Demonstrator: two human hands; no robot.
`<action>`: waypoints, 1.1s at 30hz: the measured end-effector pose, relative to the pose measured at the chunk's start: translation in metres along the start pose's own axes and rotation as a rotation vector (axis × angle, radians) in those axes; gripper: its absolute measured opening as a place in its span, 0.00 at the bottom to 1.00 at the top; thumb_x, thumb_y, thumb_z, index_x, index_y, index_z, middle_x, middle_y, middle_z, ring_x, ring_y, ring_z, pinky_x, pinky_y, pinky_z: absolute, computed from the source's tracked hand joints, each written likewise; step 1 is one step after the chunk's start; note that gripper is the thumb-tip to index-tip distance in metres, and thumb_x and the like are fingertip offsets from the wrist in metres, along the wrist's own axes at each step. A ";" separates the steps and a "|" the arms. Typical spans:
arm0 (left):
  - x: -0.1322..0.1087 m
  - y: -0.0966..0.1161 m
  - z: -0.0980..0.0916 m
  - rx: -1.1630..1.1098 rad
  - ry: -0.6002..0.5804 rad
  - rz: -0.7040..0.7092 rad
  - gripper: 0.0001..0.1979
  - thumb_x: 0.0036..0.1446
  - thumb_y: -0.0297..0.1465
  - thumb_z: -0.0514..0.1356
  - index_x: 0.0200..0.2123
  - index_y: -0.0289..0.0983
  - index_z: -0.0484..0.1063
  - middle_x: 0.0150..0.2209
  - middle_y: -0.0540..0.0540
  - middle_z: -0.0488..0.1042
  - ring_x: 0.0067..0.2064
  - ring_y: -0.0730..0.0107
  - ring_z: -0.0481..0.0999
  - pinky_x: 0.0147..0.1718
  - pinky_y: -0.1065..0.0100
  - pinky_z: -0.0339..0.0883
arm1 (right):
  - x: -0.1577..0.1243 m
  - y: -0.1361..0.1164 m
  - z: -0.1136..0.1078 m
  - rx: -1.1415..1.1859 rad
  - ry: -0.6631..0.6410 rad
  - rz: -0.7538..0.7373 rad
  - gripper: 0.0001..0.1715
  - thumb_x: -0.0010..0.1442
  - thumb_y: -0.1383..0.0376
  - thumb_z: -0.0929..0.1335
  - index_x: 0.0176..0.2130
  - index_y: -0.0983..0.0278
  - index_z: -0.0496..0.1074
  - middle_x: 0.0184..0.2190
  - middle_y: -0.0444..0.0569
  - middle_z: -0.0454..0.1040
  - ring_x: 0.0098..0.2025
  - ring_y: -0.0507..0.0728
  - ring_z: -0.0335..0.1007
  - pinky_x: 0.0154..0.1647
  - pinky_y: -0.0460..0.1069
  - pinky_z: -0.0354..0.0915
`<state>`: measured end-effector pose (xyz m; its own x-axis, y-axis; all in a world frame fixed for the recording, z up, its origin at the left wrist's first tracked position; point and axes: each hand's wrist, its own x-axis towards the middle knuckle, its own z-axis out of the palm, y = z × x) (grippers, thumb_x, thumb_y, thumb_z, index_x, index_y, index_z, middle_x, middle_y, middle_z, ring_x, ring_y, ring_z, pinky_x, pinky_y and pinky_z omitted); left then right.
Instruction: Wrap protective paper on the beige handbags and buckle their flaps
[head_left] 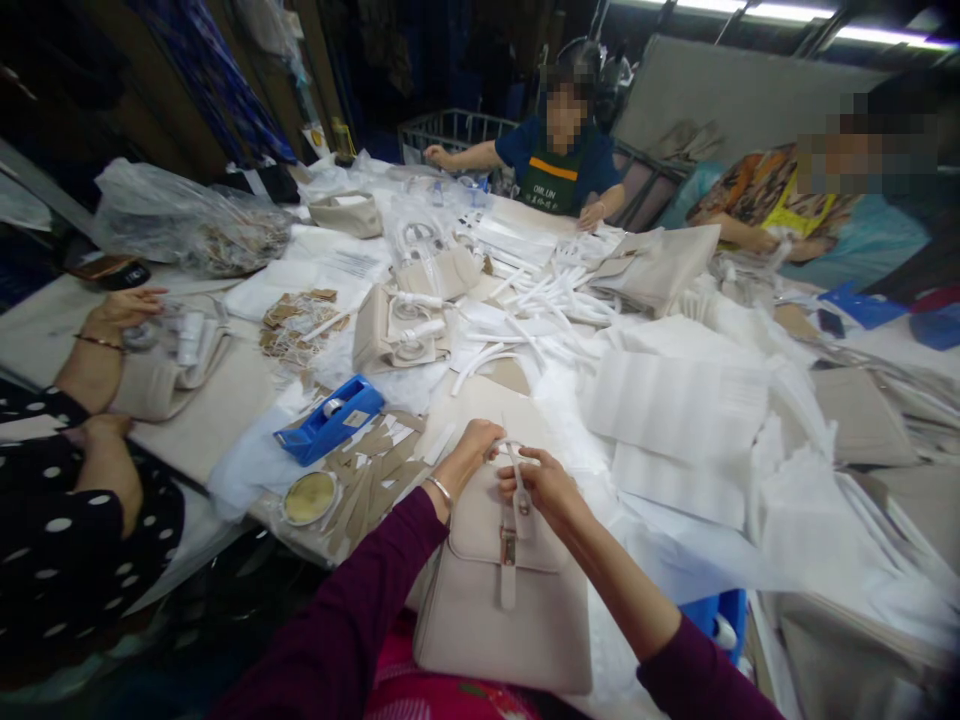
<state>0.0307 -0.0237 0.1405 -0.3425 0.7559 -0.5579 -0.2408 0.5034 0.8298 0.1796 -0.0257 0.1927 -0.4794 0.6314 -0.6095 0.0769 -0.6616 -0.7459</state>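
Note:
A beige bag with a flap and a metal buckle lies in front of me at the table's near edge. At its top, the fingers of my left hand are pinched on the bag's handle. My right hand is closed around a pale strap that hangs over the flap, its fingers curled beside the handle. A silver bracelet sits on my left wrist.
A blue tape dispenser and a round tin stand to the left. White tubes and foam sheets cover the middle and right. A person's hands work at the left; two people sit across.

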 end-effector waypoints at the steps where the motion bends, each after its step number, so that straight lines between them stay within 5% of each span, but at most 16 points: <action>1: 0.000 -0.001 0.001 -0.039 0.026 0.010 0.04 0.44 0.25 0.57 0.21 0.35 0.62 0.13 0.56 0.60 0.15 0.79 0.59 0.17 0.74 0.51 | -0.005 0.000 -0.002 0.019 -0.024 -0.036 0.23 0.47 0.72 0.67 0.45 0.65 0.63 0.30 0.50 0.77 0.26 0.55 0.74 0.30 0.51 0.70; 6: 0.004 -0.006 0.000 -0.212 0.084 0.082 0.05 0.38 0.24 0.58 0.21 0.35 0.63 0.16 0.55 0.63 0.19 0.77 0.63 0.19 0.74 0.57 | -0.019 0.004 -0.011 0.023 -0.292 -0.157 0.26 0.40 0.72 0.70 0.43 0.64 0.72 0.40 0.49 0.76 0.41 0.57 0.73 0.46 0.50 0.66; 14: 0.019 -0.015 -0.002 -0.436 0.086 0.203 0.09 0.38 0.32 0.61 0.20 0.35 0.64 0.21 0.51 0.66 0.25 0.75 0.66 0.24 0.73 0.59 | 0.030 -0.006 -0.010 -0.409 0.049 -0.596 0.16 0.52 0.55 0.69 0.34 0.64 0.76 0.33 0.47 0.73 0.30 0.52 0.64 0.30 0.46 0.60; 18: 0.017 -0.014 -0.004 -0.526 0.069 0.264 0.11 0.41 0.35 0.62 0.22 0.35 0.65 0.25 0.49 0.67 0.29 0.74 0.68 0.28 0.72 0.61 | 0.064 -0.011 -0.003 -0.472 0.074 -0.633 0.22 0.56 0.50 0.65 0.33 0.67 0.73 0.22 0.45 0.71 0.23 0.51 0.61 0.26 0.46 0.57; 22: 0.017 -0.011 -0.007 -0.599 0.098 0.306 0.11 0.43 0.36 0.61 0.23 0.36 0.63 0.25 0.51 0.66 0.28 0.75 0.67 0.28 0.73 0.61 | 0.087 -0.012 0.008 -0.830 0.149 -0.697 0.21 0.57 0.50 0.62 0.28 0.64 0.69 0.17 0.42 0.68 0.22 0.51 0.62 0.27 0.45 0.55; 26: 0.017 -0.010 -0.010 -0.555 0.181 0.331 0.11 0.42 0.36 0.61 0.24 0.37 0.62 0.24 0.52 0.65 0.28 0.75 0.67 0.26 0.74 0.59 | 0.092 -0.009 0.016 -1.215 0.228 -0.742 0.21 0.61 0.52 0.58 0.32 0.62 0.70 0.21 0.46 0.72 0.24 0.54 0.67 0.26 0.45 0.53; 33: 0.040 -0.023 -0.004 -0.502 0.338 0.284 0.11 0.39 0.34 0.59 0.23 0.38 0.58 0.19 0.53 0.61 0.21 0.73 0.64 0.21 0.70 0.58 | 0.105 -0.007 0.022 -1.452 0.097 -0.688 0.15 0.60 0.57 0.61 0.37 0.59 0.74 0.26 0.53 0.76 0.28 0.59 0.74 0.28 0.49 0.63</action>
<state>0.0188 -0.0063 0.0992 -0.7010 0.6165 -0.3587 -0.4648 -0.0134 0.8853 0.1093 0.0363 0.1403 -0.7212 0.6916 -0.0398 0.6311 0.6322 -0.4494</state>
